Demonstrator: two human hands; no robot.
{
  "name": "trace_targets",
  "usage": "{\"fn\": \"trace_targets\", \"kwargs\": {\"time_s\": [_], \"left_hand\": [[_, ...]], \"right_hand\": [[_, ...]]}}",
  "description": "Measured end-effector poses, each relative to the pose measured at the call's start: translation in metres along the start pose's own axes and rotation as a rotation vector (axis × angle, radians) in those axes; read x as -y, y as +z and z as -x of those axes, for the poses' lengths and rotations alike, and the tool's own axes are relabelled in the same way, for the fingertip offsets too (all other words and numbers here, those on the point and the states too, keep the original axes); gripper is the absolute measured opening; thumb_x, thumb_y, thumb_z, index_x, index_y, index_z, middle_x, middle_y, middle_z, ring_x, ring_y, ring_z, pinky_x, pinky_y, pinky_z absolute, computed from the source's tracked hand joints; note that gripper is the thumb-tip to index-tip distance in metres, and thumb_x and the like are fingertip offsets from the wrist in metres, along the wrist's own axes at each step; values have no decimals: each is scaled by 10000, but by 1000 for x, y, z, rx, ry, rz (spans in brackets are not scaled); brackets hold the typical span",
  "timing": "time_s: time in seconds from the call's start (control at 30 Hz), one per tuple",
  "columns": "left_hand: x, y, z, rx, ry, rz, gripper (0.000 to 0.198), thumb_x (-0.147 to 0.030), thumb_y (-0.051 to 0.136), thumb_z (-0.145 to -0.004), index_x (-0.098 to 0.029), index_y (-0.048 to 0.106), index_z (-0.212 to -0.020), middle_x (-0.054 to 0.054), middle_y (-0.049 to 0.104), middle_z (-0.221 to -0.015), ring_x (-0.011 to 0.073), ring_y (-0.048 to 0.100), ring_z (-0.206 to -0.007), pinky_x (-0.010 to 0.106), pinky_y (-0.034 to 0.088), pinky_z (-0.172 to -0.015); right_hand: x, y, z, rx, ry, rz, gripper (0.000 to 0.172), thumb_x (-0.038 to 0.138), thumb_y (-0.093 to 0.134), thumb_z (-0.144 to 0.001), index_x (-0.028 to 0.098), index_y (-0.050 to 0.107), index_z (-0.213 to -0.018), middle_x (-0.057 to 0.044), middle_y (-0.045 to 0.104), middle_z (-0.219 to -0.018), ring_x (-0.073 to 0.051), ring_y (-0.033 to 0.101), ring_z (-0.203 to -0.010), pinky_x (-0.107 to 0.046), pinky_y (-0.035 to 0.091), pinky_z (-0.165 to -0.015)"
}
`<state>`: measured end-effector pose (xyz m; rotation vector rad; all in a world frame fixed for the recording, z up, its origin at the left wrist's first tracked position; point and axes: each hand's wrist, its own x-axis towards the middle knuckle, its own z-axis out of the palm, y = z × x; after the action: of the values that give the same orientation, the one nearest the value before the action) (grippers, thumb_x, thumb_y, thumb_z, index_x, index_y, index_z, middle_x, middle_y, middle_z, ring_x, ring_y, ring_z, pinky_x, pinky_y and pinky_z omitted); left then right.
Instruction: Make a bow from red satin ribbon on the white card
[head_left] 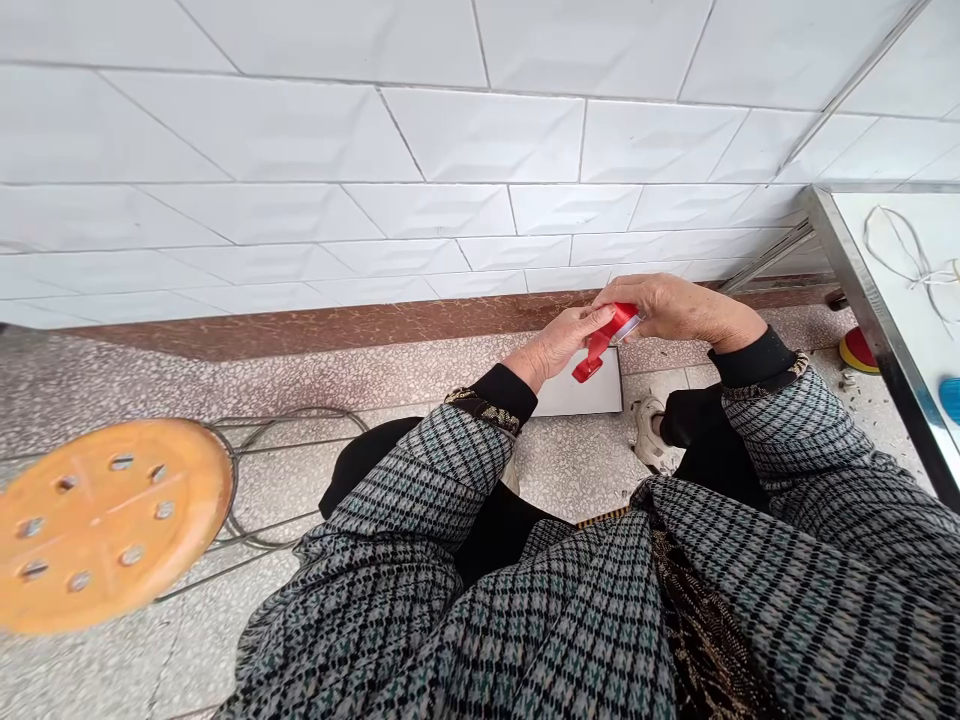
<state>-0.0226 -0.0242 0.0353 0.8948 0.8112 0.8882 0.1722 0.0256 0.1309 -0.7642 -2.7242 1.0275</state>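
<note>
Terrazzo floor [574, 465] below white tiles [487, 135]; left hand [559, 342] and right hand [671, 305], pinching grip on red tape [616, 322]

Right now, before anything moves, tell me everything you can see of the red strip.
The red strip looks smooth and glossy, like tape or ribbon; I cannot tell which. Its upper part is bulky, with a pale band along one side. A narrower tail slants down to a curled end. It is held in the air between the left hand, whose thumb touches it, and the right hand, curved around its upper part.
</note>
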Motion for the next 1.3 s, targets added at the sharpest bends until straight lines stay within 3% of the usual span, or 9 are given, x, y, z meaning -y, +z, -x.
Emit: {"fn": "trace_targets", "kwargs": {"time_s": [0.17, 0.53, 0.7, 0.9, 1.13, 1.3], "left_hand": [[-2, 4, 2, 123, 17, 1, 570, -616, 806, -755, -129, 750, -1045, 128, 752, -1038, 215, 673, -988, 386, 501, -956], [9, 12, 1, 36, -22, 11, 360, -496, 712, -830, -143, 700, -898, 61, 689, -801, 155, 614, -723, 323, 503, -726], [-4, 16, 6, 61, 48, 204, 407, -566, 700, -836, -160, 682, -849, 67, 686, -771, 159, 612, -696, 331, 527, -714], [-9, 19, 9, 42, 103, 315, 530, -662, 770, -762, -170, 706, -948, 87, 729, -887, 195, 666, -863, 331, 541, -770], [-3, 8, 3, 28, 116, 222, 463, -488, 954, -618, -144, 745, -847, 44, 716, -807, 149, 649, -794, 327, 501, -823], [2, 4, -2, -5, 46, 183, 319, -365, 897, -710, -139, 742, -873, 23, 692, -776, 131, 612, -732, 334, 484, -788]], "right_hand": [[5, -5, 3, 57, -9, -41, 438, 223, 798, -797, 288, 748, -1227, -46, 732, -1240, -258, 670, -1136, -430, 505, -1015], [-3, -2, 4, 90, -42, -68, 445, 227, 798, -801, 300, 753, -1238, -50, 730, -1259, -274, 652, -1199, -474, 482, -1080], [-8, 2, 1, -71, 59, -407, 700, 384, 866, -762, 298, 644, -1420, -73, 683, -1361, -289, 620, -1261, -482, 486, -1096], [-15, 11, -5, -138, 84, -751, 699, 555, 879, -731, 205, 658, -1294, -92, 720, -1188, -236, 686, -1024, -407, 572, -912], [-13, -7, 1, -240, 106, -588, 716, 490, 946, -652, 210, 687, -1258, -68, 713, -1164, -239, 664, -1075, -393, 532, -965], [-14, -9, 3, -230, 79, -393, 597, 434, 915, -694, 225, 730, -1222, -72, 707, -1195, -264, 641, -1113, -466, 492, -1019]]}}
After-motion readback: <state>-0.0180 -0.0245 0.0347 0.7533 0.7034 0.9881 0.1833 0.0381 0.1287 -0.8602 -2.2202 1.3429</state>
